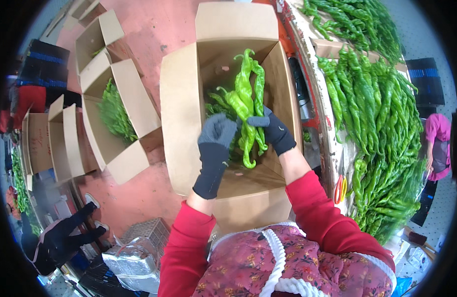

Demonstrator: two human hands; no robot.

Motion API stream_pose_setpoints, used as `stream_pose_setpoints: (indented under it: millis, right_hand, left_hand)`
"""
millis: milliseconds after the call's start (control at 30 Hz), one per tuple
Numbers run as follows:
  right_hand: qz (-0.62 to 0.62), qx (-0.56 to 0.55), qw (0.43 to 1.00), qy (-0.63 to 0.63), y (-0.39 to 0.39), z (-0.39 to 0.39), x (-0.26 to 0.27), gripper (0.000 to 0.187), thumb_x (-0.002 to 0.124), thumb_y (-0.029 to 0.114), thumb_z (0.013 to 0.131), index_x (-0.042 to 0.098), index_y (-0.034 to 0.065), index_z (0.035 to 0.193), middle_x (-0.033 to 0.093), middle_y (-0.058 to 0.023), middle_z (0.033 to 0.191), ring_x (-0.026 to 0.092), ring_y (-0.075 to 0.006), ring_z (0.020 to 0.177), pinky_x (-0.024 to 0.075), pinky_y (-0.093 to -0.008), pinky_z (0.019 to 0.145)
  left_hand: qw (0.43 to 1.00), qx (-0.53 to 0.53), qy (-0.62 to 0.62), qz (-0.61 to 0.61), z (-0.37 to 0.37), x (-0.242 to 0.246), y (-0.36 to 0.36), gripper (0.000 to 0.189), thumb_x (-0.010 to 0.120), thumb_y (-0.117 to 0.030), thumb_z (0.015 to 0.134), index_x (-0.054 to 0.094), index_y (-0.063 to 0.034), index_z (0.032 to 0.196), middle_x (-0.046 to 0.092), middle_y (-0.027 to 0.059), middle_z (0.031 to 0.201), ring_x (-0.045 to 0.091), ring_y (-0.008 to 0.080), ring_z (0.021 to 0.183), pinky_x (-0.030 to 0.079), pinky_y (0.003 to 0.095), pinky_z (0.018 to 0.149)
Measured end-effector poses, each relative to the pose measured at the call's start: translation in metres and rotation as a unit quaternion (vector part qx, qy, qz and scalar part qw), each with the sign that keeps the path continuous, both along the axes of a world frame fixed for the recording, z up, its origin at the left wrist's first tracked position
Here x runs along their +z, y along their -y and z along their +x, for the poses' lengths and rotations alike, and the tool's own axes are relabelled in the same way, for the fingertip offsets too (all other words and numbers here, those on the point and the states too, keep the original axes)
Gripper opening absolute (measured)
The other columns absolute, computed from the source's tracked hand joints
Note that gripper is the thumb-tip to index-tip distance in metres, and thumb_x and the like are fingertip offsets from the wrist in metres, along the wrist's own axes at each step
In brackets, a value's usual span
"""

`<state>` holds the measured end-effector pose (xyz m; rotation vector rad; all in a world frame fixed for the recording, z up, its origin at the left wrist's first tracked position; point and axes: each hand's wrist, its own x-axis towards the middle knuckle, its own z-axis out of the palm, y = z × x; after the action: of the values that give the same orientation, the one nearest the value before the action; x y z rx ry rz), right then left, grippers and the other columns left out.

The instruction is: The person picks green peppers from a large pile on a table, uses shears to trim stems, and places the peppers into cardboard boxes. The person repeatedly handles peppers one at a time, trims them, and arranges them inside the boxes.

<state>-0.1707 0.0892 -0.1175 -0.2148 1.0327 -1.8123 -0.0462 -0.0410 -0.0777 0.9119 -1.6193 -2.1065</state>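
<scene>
Over an open cardboard box (185,122), my right hand (275,130) in a dark grey-black glove is closed around several long, wrinkled green peppers (244,98). Their upper ends point away from me, and the curled lower ends hang below my fingers. My left hand (218,130), gloved the same way, is curled into a fist just left of the bunch. I see nothing in it, though the inside of the fist is partly hidden. More green peppers (213,108) lie deeper in the box, largely covered by my hands and the bunch.
To the right, a worn table (327,111) bears large heaps of green peppers (380,111) and scissors (340,187) with orange-yellow handles. Other open boxes (130,100) stand left, one holding greens (117,111). A silver-wrapped package (133,263) lies lower left. People (61,237) are at both sides.
</scene>
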Motion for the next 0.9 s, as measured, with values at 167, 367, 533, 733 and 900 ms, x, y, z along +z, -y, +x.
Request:
stream_pose_setpoints:
  millis: [167,367,533,733,900]
  right_hand:
    - [0.063,-0.012,0.983,-0.172,-0.008,0.037,0.067,0.062,0.076,0.011,0.076,0.05,0.0019,0.131,0.062,-0.005,0.118,0.058,-0.0139,0.105,0.0484,-0.0304,0.091]
    - [0.054,-0.03,0.982,-0.178,-0.03,0.078,0.101,0.052,0.073,0.011,0.08,0.054,0.0026,0.127,0.063,-0.0037,0.115,0.058,-0.0122,0.103,0.0482,-0.03,0.09]
    - [-0.006,-0.007,0.997,-0.078,-0.04,0.093,0.115,0.049,0.072,0.009,0.079,0.055,0.0001,0.124,0.064,-0.006,0.112,0.061,-0.0148,0.099,0.0499,-0.0306,0.088]
    - [-0.053,0.054,0.997,0.009,-0.038,0.093,0.122,0.047,0.07,0.005,0.077,0.055,0.0,0.122,0.064,-0.0082,0.109,0.064,-0.0192,0.095,0.0541,-0.0338,0.083]
    - [0.031,0.064,0.997,0.008,-0.028,0.095,0.125,0.044,0.069,0.005,0.077,0.056,0.0004,0.119,0.065,-0.0101,0.106,0.065,-0.0203,0.09,0.0549,-0.0345,0.081]
  left_hand:
    - [0.993,-0.102,-0.026,0.056,0.026,0.024,-0.02,0.037,0.064,-0.016,0.09,0.054,0.0001,0.121,0.062,0.0074,0.107,0.058,0.0137,0.097,0.047,0.0285,0.087]
    - [0.979,-0.102,-0.108,0.138,0.05,0.065,-0.024,0.04,0.06,-0.017,0.091,0.051,-0.0009,0.126,0.061,0.0071,0.109,0.059,0.015,0.096,0.048,0.0283,0.084]
    - [0.939,-0.092,-0.227,0.242,0.068,0.078,-0.031,0.041,0.052,-0.023,0.095,0.048,-0.0009,0.13,0.061,0.0109,0.115,0.059,0.0214,0.103,0.046,0.0334,0.091]
    - [0.976,-0.082,-0.203,-0.003,0.086,0.073,-0.026,0.03,0.046,-0.026,0.099,0.055,-0.0025,0.115,0.061,0.0101,0.109,0.059,0.0213,0.103,0.046,0.0344,0.093]
    - [0.955,-0.09,-0.238,0.152,0.087,0.065,-0.009,0.025,0.049,-0.022,0.099,0.054,-0.0034,0.115,0.059,0.0094,0.106,0.057,0.0191,0.101,0.046,0.032,0.091]
